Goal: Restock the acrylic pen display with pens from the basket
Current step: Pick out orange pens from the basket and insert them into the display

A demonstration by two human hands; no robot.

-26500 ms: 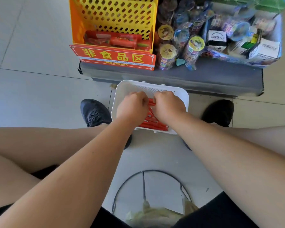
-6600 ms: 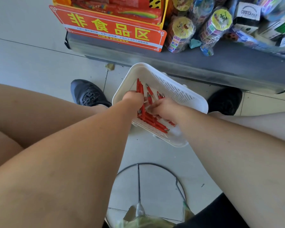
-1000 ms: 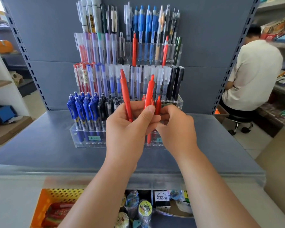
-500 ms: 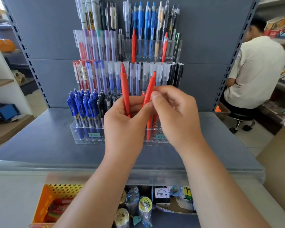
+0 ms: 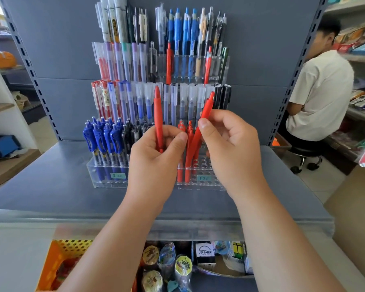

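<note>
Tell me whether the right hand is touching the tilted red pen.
Touching. The head view shows the right hand pinching the tilted red pen between its thumb and curled fingers, with no gap between them.

The left forearm (image 5: 105, 249), at 7 o'clock, and the right forearm (image 5: 282, 239), at 5 o'clock, are both uncovered from wrist to frame edge and fill much of the lower frame. The left hand (image 5: 154, 159) and right hand (image 5: 232, 144) are bare. The fingers (image 5: 219, 115) are rounded, with short, plain nails.
</note>
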